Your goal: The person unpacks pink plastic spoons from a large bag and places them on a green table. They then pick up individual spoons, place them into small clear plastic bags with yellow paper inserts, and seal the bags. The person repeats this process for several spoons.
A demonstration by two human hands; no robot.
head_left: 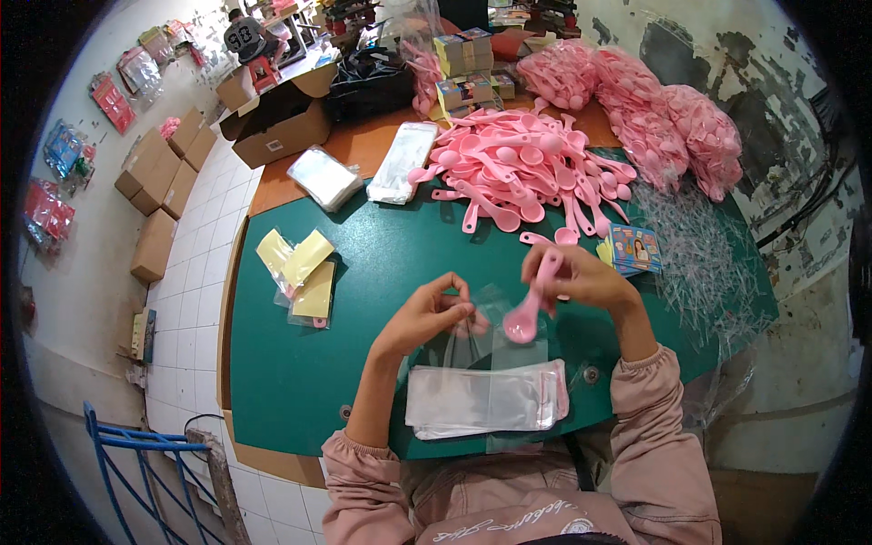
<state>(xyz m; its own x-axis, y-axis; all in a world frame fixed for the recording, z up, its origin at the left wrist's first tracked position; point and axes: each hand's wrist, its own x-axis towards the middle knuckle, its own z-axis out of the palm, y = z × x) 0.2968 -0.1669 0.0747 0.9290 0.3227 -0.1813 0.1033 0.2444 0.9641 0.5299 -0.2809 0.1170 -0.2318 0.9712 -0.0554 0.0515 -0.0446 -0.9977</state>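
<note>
My left hand pinches a thin clear plastic bag by its edge, just above the table. In my right hand is a pink plastic spoon, held by the handle with its bowl hanging down beside the bag. Below both hands, at the near table edge, lies a stack of flat clear plastic bags. A large heap of pink spoons covers the far side of the table. Close to my right hand sits a small pile of printed cards.
Several clear bags with yellow cards lie at left. Two packs of clear bags stand behind. Thin clear plastic strips litter the right side. Bulging bags of spoons, stacked cards and a cardboard box are farther back.
</note>
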